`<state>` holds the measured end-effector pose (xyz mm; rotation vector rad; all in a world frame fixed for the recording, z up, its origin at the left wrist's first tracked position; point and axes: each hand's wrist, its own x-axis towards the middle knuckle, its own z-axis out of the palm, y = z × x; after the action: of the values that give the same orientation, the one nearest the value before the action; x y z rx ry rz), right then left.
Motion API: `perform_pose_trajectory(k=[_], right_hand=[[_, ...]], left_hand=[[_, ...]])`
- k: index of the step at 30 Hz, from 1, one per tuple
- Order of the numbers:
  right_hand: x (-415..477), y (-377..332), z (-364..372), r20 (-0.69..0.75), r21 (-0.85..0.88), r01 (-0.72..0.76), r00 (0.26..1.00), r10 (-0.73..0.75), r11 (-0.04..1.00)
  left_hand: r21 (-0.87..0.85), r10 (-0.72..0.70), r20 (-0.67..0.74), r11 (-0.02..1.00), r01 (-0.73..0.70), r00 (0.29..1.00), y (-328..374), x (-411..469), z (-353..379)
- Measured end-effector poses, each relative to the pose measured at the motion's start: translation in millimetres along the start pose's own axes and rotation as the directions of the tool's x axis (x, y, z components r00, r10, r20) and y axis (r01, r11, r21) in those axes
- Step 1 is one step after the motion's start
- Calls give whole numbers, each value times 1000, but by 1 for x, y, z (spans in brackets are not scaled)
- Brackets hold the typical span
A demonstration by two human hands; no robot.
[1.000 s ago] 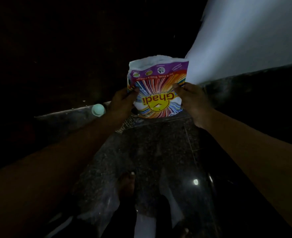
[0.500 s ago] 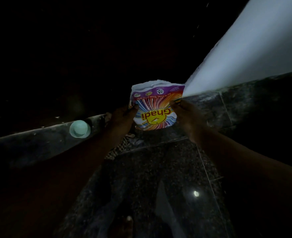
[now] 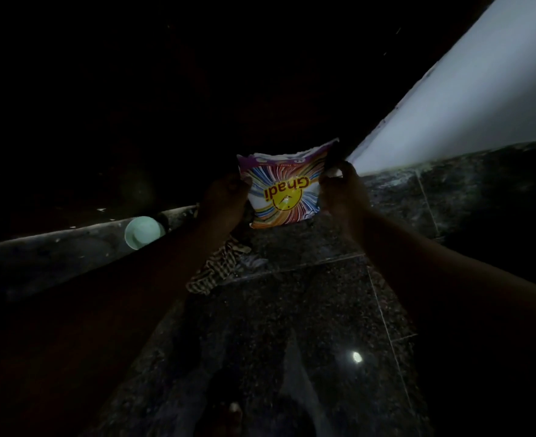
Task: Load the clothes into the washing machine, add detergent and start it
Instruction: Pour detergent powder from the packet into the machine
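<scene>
Head camera shows a very dark room, with both arms stretched out over a speckled stone floor [image 3: 292, 310]. The detergent packet [image 3: 284, 197] is held up in the air between the two hands, far from the body and above a low stone ledge [image 3: 55, 253].

The left hand [image 3: 225, 200] grips the packet's left edge, as it did a second ago. The right hand [image 3: 342, 190] has moved up from the packet's right side to its top right corner, which it now pinches between thumb and fingers. That corner is pulled up, and the top edge looks ragged and uneven. I judge this to be the packet being torn or spread open, so the detergent step is under way but nothing has been poured. No washing machine is in view, so I cannot say how far loading has got.

The packet reads "Ghadi" in yellow letters, upside down to the camera, above a yellow disc on a swirl of coloured rays. Smaller print on its purple top band is too small to read.

A pale green cup [image 3: 142, 232] sits on the ledge to the left. A checked cloth [image 3: 219, 266] lies crumpled on the floor below the left hand. A white wall [image 3: 481, 105] rises at far right.
</scene>
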<state>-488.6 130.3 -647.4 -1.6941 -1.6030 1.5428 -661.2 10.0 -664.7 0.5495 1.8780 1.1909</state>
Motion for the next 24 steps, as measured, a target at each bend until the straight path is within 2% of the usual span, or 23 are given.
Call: perform_pose_trajectory(k=[2, 5, 8, 12, 15, 21, 24], right_hand=[[-14, -8, -6, 63, -35, -17, 998, 19, 999], [-37, -14, -19, 143, -119, 45, 989, -28, 992], [-72, -31, -39, 216, -154, 67, 976, -32, 986], [-130, -68, -72, 287, -165, 126, 955, -74, 978], [-188, -115, -108, 334, -203, 159, 939, -85, 966], [-319, -250, -204, 329, -268, 246, 932, -151, 932], [-384, -317, -262, 302, -314, 337, 922, -243, 888]], left_hand=[[2, -29, 43, 1000, 28, 999, 14, -12, -5], [118, -45, 8, 992, 43, 999, 28, -37, -11], [16, -58, 24, 998, 57, 998, 53, -72, -11], [14, -69, 34, 998, 68, 997, 99, -125, -7], [45, -54, 30, 998, 52, 998, 155, -177, -7], [117, 120, 84, 985, -129, 989, 318, -305, -13], [147, 219, 154, 959, -241, 963, 410, -368, -17]])
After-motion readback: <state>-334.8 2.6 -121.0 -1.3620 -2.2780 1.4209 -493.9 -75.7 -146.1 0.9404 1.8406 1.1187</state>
